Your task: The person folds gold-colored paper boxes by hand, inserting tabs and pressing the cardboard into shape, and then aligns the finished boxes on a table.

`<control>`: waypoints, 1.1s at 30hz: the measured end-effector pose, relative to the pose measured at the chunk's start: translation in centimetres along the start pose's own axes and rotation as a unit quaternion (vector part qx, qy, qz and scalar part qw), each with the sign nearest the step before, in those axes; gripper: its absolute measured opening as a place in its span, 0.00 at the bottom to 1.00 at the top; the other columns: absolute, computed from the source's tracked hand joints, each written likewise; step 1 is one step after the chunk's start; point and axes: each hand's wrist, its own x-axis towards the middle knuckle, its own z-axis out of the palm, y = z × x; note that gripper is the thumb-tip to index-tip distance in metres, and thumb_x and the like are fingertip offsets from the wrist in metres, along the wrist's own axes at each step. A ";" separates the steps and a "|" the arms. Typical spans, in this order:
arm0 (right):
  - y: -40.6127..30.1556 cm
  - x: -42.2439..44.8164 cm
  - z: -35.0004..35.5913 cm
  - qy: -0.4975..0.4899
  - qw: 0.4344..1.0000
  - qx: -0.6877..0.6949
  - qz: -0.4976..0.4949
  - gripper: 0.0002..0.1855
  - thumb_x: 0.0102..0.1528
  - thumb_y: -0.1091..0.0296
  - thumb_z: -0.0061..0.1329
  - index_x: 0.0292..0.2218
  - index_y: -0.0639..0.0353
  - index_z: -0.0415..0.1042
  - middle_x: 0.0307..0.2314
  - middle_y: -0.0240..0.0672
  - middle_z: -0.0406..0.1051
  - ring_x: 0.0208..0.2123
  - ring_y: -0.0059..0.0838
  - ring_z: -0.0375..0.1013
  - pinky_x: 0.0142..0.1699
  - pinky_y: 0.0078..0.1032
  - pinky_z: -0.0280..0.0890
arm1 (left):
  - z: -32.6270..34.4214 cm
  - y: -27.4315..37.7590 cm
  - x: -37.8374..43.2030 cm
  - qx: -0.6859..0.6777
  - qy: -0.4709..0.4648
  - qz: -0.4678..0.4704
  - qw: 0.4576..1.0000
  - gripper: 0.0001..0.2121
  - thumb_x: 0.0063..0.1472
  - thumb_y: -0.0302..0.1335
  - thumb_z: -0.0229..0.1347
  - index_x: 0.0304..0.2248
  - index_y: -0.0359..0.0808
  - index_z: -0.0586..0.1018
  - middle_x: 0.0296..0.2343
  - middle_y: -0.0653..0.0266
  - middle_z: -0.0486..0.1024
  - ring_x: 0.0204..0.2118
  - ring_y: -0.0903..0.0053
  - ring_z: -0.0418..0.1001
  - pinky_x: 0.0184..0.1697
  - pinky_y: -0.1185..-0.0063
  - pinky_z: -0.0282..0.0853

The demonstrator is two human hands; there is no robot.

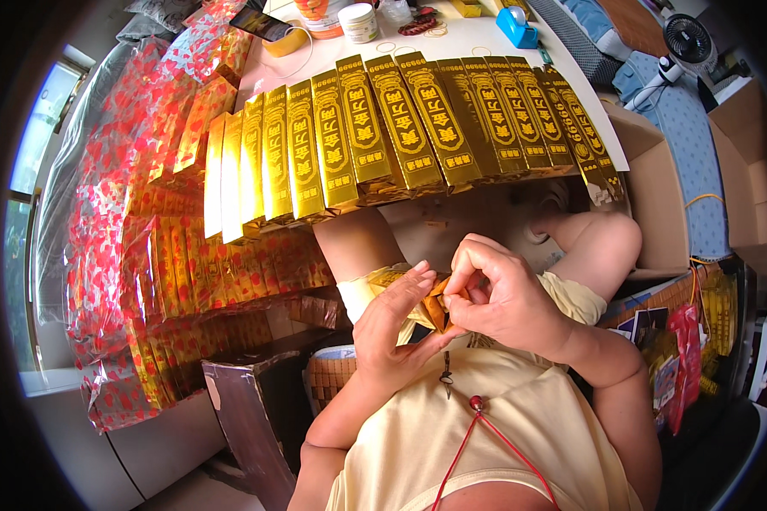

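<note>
Over my lap, my left hand [393, 322] holds a gold paper box [436, 306] between thumb and fingers, its near end facing me. The fingertips of my right hand [502, 300] pinch at the orange-gold flaps of that end. Part of the gold box's printed side shows beyond my left fingers. In front of me, a long row of shiny gold boxes with printed characters [364, 128] leans side by side along the table's near edge. My fingers hide much of the end of the held box.
Gold boxes in heart-patterned clear wrap [179, 268] are stacked at the left. The white table [575, 96] bears a blue tape dispenser [518, 29], a white jar [358, 24], a phone [260, 25] and rubber bands. An open cardboard box [655, 191] and a small fan [687, 41] stand at the right.
</note>
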 end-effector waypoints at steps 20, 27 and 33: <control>0.0 -0.3 -0.4 -0.020 0.999 -0.037 0.000 0.08 0.50 0.82 0.51 0.27 0.65 0.63 0.25 0.32 0.60 0.22 0.17 0.63 0.27 0.20 0.61 | 0.0 0.6 0.9 0.083 0.015 0.046 0.995 0.30 0.42 0.31 0.73 0.44 0.27 0.76 0.40 0.49 0.78 0.46 0.59 0.77 0.46 0.71 0.75; 0.4 -0.3 0.0 -0.026 0.984 0.161 0.067 0.07 0.53 0.82 0.52 0.29 0.64 0.66 0.28 0.27 0.61 0.24 0.11 0.62 0.28 0.15 0.61 | -0.3 0.0 0.0 0.017 -0.004 -0.006 1.000 0.33 0.43 0.31 0.73 0.47 0.28 0.71 0.45 0.48 0.76 0.51 0.58 0.73 0.55 0.66 0.69; 1.1 -0.3 0.0 -0.028 0.996 0.081 0.010 0.07 0.52 0.82 0.52 0.29 0.64 0.66 0.28 0.27 0.60 0.24 0.11 0.62 0.28 0.15 0.60 | -0.1 0.0 0.4 0.023 0.030 0.015 0.999 0.32 0.41 0.33 0.73 0.44 0.28 0.75 0.40 0.50 0.78 0.47 0.59 0.77 0.48 0.70 0.74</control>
